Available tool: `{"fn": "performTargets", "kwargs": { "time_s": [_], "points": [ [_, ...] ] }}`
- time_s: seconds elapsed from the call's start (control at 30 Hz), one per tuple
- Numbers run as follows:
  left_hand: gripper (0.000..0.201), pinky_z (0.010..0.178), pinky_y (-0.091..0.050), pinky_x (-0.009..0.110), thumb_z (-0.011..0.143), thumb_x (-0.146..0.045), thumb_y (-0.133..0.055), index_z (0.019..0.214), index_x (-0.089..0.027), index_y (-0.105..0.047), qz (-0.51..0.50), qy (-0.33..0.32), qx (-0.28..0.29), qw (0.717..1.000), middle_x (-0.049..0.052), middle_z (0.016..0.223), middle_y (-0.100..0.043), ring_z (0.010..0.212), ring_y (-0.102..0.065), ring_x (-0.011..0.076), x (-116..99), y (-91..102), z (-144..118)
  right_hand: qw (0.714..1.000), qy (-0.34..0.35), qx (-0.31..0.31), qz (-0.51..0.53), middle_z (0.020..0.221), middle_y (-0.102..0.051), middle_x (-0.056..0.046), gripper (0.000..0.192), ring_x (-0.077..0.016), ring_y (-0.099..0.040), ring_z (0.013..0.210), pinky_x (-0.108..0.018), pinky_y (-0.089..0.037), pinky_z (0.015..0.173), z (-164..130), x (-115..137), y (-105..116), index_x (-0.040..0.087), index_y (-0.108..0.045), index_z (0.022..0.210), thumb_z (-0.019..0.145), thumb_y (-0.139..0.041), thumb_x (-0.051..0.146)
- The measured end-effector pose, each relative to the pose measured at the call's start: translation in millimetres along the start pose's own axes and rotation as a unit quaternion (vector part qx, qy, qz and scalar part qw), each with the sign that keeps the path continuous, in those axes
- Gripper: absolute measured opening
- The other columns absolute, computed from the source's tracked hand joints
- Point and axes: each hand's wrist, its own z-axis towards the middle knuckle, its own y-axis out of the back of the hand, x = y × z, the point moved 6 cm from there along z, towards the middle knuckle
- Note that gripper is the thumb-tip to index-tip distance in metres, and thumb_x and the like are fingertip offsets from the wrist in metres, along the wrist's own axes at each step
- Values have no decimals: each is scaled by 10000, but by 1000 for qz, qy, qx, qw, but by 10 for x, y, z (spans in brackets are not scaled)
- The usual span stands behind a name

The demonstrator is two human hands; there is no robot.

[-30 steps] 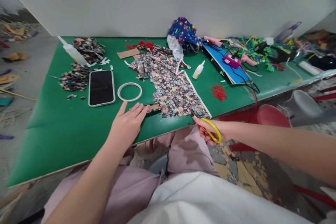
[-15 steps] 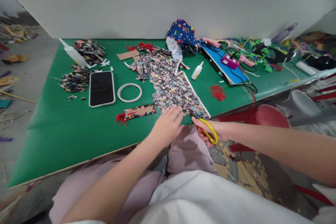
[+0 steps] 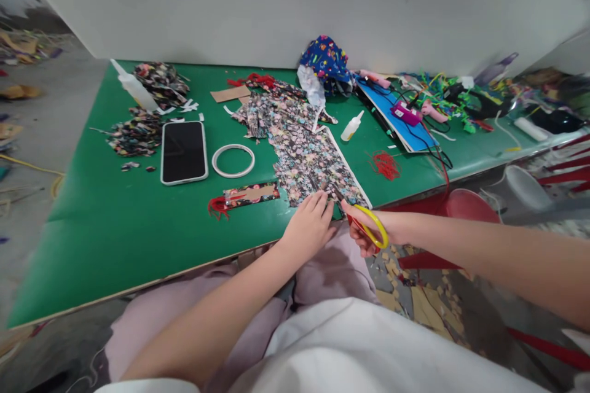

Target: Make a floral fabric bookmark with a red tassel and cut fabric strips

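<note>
Scissors at the cloth's near edge

Right hand (image 3: 369, 230) grips yellow scissors (image 3: 364, 221); left hand (image 3: 310, 225) presses floral fabric (image 3: 308, 159), fingers flat, at the green table (image 3: 115, 239) edge.

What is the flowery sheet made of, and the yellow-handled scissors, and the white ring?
The flowery sheet looks like printed paper or thin fabric: it lies flat, with a white edge strip; hard to tell which. The scissors in the right hand have glossy yellow handles, likely plastic; the blades look like dark metal. The white ring looks like smooth plastic or a tape roll.
</note>
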Motion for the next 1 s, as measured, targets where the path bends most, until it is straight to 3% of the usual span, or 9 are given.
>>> {"fn": "performTargets", "kwargs": {
  "time_s": [0.1, 0.43, 0.77, 1.0],
  "points": [
    [553, 1075, -295, 408, 869, -384, -458, 1320, -67, -410, 0, 0, 1, 1000, 189, 1394, -412, 1316, -345, 286, -7, -6, 0, 1000, -4, -2, 5, 397, -461, -7, 774, -129, -543, 381, -239, -458, 414, 9, -19, -2, 176, -439, 538, 646, -119, 872],
    [552, 1083, -282, 395, 874, -391, -444, 1312, -56, -414, -4, -1, -6, 1000, 182, 1388, -420, 1315, -341, 278, 1, -17, -10, 999, 11, -44, -18, 354, -397, 21, 740, -102, -447, 306, -204, -324, 303, -46, 63, -7, 191, -409, 539, 666, -126, 863],
    [521, 1082, -283, 395, 874, -351, -444, 1308, -63, -419, -2, -6, 0, 1000, 181, 1393, -412, 1313, -345, 280, -1, -4, -19, 999, 38, -22, 19, 339, -383, 30, 742, -104, -478, 301, -200, -348, 313, -27, 68, -168, 190, -344, 513, 664, -42, 851],
    [548, 1083, -281, 395, 872, -364, -445, 1323, -55, -402, 9, -6, 4, 1000, 181, 1400, -405, 1317, -337, 273, -1, -23, -16, 999, 8, -29, 20, 347, -397, 15, 741, -98, -457, 313, -191, -345, 309, -21, 101, -96, 196, -349, 529, 658, -36, 855]
  ]
}}
